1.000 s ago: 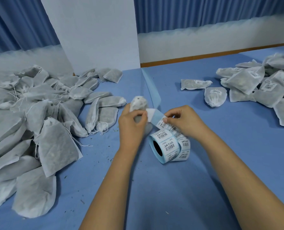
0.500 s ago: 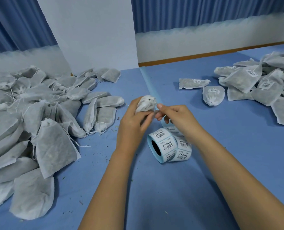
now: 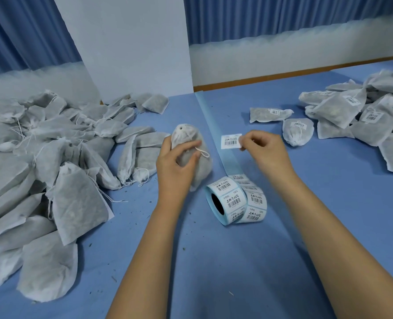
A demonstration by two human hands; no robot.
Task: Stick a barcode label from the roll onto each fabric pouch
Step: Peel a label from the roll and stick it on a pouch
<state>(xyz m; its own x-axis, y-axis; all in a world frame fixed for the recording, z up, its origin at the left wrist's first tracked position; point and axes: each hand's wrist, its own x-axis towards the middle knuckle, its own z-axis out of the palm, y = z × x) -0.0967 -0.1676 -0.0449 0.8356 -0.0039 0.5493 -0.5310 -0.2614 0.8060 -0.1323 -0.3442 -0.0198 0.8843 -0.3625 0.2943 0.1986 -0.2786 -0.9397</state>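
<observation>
Our right hand has a single barcode label pinched by its edge between thumb and fingertips, clear of the roll now; half a second ago that hand was still tucked in against the pouch, working the label loose. Our left hand is wrapped around a fabric pouch, holding it upright with the drawstring top up, just left of the label but not touching it. The label roll lies on its side on the blue table right below both hands, its bare backing strip trailing away from us. Unlabelled pouches are piled on the left, labelled ones on the right.
</observation>
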